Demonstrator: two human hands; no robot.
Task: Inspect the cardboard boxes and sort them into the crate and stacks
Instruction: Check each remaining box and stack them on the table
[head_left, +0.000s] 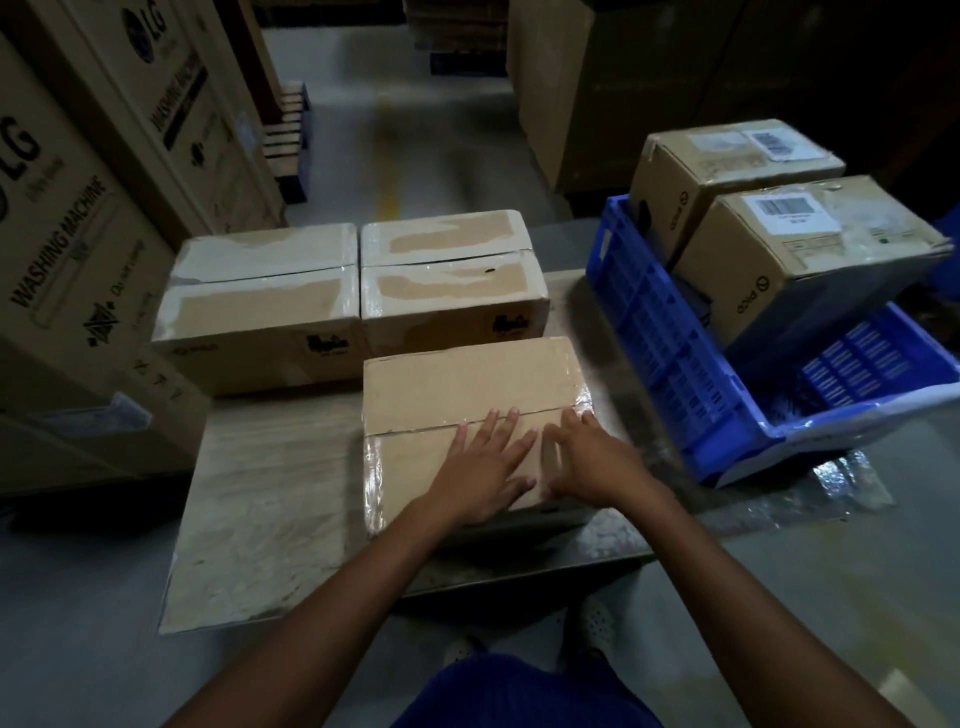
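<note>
Reaching forward and down with both arms, left hand (480, 470) and right hand (589, 457) lying side by side, palms down, on the near box (457, 395)

Sitting on a low wooden platform (270, 499), just in front of two taped boxes (358, 291) standing touching each other; standing to the right, a blue crate (670, 353) holding two labelled boxes (779, 218), both tilted; towering at the left, large washing machine cartons (78, 208); nothing blocking the way to the crate

Resting flat with fingers spread and straight, pressing the box top near its taped seam, gripping nothing
</note>
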